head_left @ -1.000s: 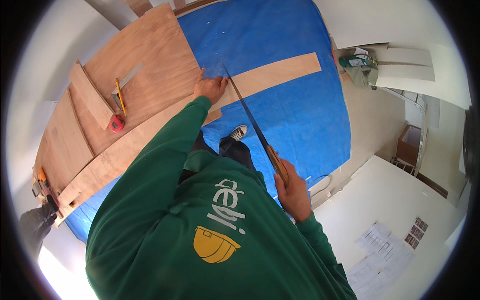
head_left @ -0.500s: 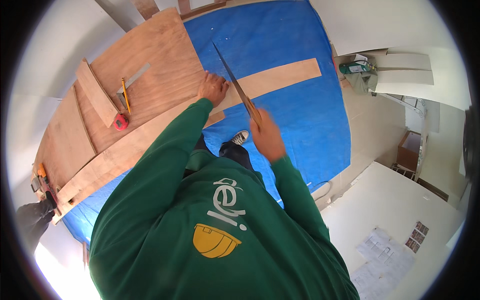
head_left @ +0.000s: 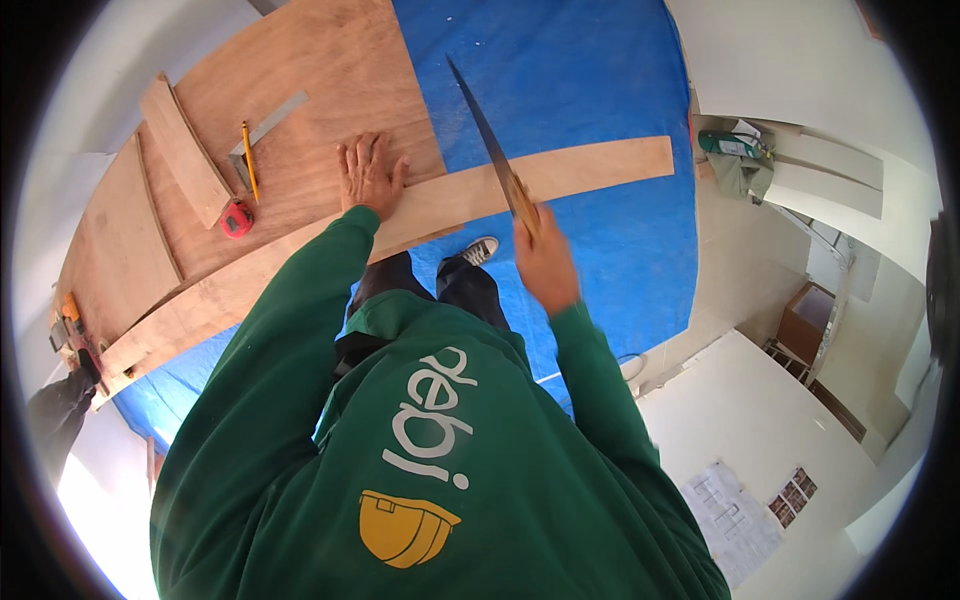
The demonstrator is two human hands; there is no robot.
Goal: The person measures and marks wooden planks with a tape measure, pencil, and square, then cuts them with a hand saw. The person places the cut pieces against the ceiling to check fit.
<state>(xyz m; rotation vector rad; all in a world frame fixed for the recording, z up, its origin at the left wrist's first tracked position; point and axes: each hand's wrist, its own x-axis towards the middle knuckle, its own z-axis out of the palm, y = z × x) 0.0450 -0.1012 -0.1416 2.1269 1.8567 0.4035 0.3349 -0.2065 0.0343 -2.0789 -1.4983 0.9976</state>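
My right hand (head_left: pixel 547 262) is closed round the wooden handle of a handsaw (head_left: pixel 484 128). The saw's blade points away from me and crosses over a long, narrow plywood strip (head_left: pixel 600 165); I cannot tell whether its teeth touch the wood. Fingers spread, my left hand (head_left: pixel 372 178) lies flat at the edge of a large plywood sheet (head_left: pixel 330 60), beside the strip. The strip's right end juts past the sheet, above a blue tarp (head_left: pixel 570 80).
On the sheet lie a red tape measure (head_left: pixel 236 219), a yellow pencil (head_left: pixel 250 165), a metal square (head_left: pixel 278 119) and a loose wood piece (head_left: pixel 185 150). Another person's leg (head_left: pixel 60 405) shows at far left. A white board (head_left: pixel 730 420) with paper sheets is at lower right.
My left hand has shifted left from near the saw and spread flat on the sheet. The saw has moved slightly right relative to the sheet, still in my right hand. The view has shifted too.
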